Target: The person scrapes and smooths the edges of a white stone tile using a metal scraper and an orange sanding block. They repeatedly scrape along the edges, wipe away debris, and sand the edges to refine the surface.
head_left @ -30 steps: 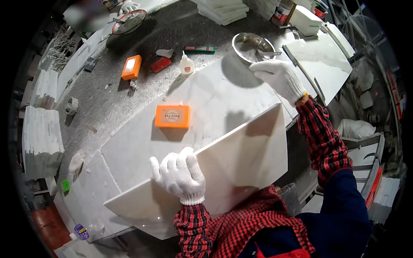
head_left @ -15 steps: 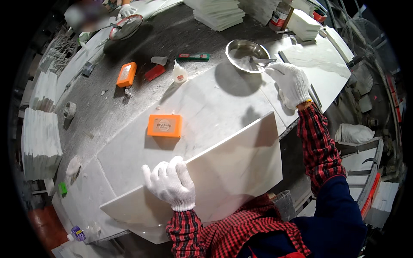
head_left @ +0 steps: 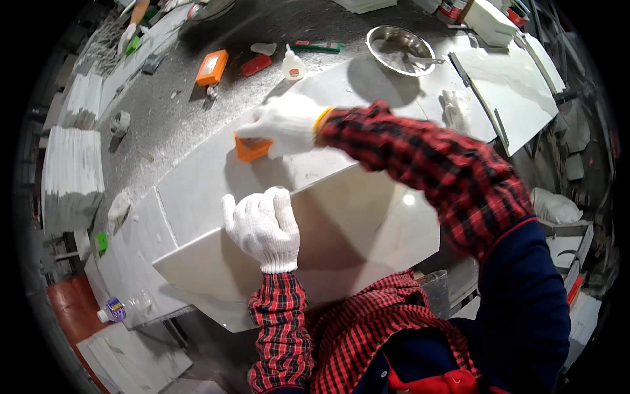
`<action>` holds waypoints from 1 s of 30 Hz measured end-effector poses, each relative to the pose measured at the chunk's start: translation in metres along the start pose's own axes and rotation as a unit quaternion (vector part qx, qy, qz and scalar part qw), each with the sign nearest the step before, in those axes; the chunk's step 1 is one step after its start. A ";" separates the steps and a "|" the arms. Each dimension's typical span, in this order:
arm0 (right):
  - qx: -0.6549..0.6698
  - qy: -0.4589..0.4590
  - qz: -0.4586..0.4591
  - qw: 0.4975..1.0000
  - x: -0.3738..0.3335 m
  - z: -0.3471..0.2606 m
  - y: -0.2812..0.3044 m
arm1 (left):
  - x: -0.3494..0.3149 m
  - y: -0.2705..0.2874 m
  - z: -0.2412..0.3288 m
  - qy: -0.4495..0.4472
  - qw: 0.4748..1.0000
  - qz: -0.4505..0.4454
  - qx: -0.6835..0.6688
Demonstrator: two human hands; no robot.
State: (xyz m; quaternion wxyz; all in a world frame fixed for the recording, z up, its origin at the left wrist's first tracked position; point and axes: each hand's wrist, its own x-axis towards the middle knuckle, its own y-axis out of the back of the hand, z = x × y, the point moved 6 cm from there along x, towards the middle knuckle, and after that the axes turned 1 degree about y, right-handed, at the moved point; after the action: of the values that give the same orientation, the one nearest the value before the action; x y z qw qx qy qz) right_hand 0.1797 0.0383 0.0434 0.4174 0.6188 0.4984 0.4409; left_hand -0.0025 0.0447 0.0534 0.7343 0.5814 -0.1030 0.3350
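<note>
My left hand [head_left: 262, 226], in a white knit glove, grips the upper edge of a large pale marble slab [head_left: 367, 230] with its fingers over the edge. The slab is tilted, leaning between the work surface and my body. Beyond that edge, my gloved right hand [head_left: 287, 125] is closed on an orange sanding block [head_left: 252, 147]. The hand is slightly blurred and covers much of the block, which appears tipped and casts a shadow on the table. My right forearm crosses above the slab.
A steel bowl [head_left: 400, 49] with a tool in it stands far right. Near it lies a white cloth [head_left: 456, 108]. A small bottle [head_left: 293, 64], a red block [head_left: 256, 64] and another orange block [head_left: 212, 67] sit farther back. Stacked tiles [head_left: 73, 180] stand left. Another person's gloved hand [head_left: 126, 39] is far left.
My right hand has moved left from beside the steel bowl to the orange block and taken hold of it. My left hand still grips the slab. The view has shifted.
</note>
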 end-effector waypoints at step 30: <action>0.304 -0.169 -0.207 0.915 -0.161 0.066 0.048 | -0.004 0.004 -0.003 -0.014 0.998 0.055 0.027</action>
State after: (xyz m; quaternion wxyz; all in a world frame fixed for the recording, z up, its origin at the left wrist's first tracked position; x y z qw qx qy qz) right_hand 0.2370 -0.1325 0.0506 0.3694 0.6638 0.6474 0.0611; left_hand -0.0090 0.0462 0.0532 0.6971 0.5996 -0.1358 0.3689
